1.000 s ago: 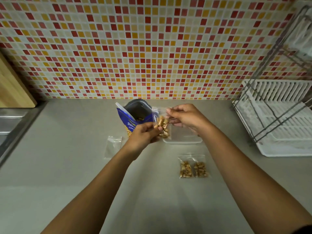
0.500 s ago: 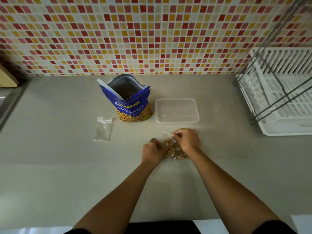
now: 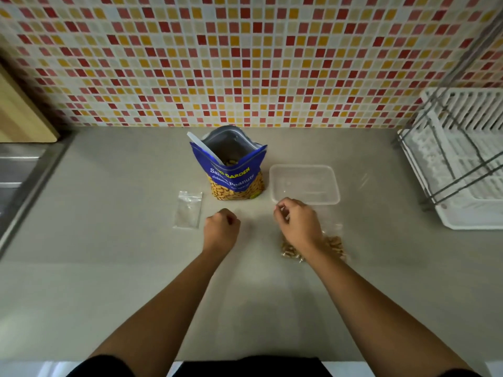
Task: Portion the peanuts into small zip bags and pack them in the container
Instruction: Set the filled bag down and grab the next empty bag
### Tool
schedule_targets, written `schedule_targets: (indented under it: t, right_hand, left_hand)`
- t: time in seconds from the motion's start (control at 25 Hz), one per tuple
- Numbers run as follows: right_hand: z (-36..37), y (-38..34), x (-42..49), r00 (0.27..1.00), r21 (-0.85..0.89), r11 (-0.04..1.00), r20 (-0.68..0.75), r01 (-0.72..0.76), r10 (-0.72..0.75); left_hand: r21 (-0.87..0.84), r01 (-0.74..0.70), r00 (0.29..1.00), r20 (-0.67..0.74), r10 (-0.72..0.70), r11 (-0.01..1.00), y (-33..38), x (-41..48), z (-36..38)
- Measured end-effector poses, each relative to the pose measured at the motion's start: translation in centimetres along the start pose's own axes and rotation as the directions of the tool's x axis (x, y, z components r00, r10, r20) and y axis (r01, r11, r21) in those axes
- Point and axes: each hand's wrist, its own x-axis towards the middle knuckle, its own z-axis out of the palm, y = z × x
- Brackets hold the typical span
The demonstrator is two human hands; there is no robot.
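An open blue peanut bag stands at the back of the grey counter, with a clear empty plastic container to its right. One empty small zip bag lies flat to the left. Small zip bags filled with peanuts lie on the counter under my right wrist, partly hidden by it. My right hand hovers just above them at the container's near edge, fingers loosely curled and holding nothing. My left hand is curled into a fist beside the empty zip bag, also holding nothing.
A white dish rack with a metal frame fills the right side. A steel sink edge runs along the left, with a wooden board leaning behind it. A mosaic tile wall backs the counter.
Both hands brought a filled zip bag down from in front of the peanut bag, set it beside the other filled bags and let go. My left hand moved away to the left.
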Motion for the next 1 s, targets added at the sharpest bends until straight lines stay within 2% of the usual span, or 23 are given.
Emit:
schedule_targets:
  t: [0.12, 0.24, 0.32, 0.4, 0.6, 0.68, 0.84, 1.0]
  right_hand:
    - [4.5, -3.2, -1.8, 0.987, -0.013, 0.991, 0.096, 0.133, -0.131]
    - [8.7, -4.6, -4.1, 0.96, -0.095, 0.986, 0.257, 0.136, -0.108]
    - [10.3, -4.6, -5.2, 0.94, -0.205, 0.971, 0.337, 0.12, -0.045]
    - [10.9, -4.2, -5.8, 0.945, -0.293, 0.949, 0.328, 0.116, -0.014]
    - [11.0, -3.9, -6.2, 0.957, -0.312, 0.939, 0.286, 0.143, -0.05]
    - [11.0, -3.7, -6.3, 0.955, -0.296, 0.942, 0.287, 0.157, -0.069]
    - [11.4, -3.5, -6.3, 0.968, -0.304, 0.943, 0.243, 0.134, -0.059]
    - [11.4, -3.4, -6.3, 0.956, -0.297, 0.944, 0.286, 0.145, -0.057]
  left_hand:
    - [0.045, 0.018, 0.99, -0.142, -0.012, 0.999, -3.5, 2.0, -3.5]
    - [0.118, 0.085, 0.966, -0.252, -0.053, 0.989, -6.3, 4.0, -6.0]
    - [0.147, 0.208, 0.959, -0.224, -0.172, 0.967, -7.6, 5.3, -6.9]
    - [0.165, 0.297, 0.949, -0.163, -0.271, 0.941, -8.6, 6.4, -7.1]
    - [0.104, 0.375, 0.926, 0.005, -0.377, 0.921, -8.5, 8.1, -8.1]
    - [0.106, 0.397, 0.916, 0.014, -0.4, 0.912, -8.4, 8.3, -8.3]
    - [0.195, 0.361, 0.933, -0.077, -0.352, 0.912, -8.0, 8.1, -7.9]
    - [0.118, 0.4, 0.916, -0.039, -0.399, 0.909, -8.0, 8.3, -7.9]
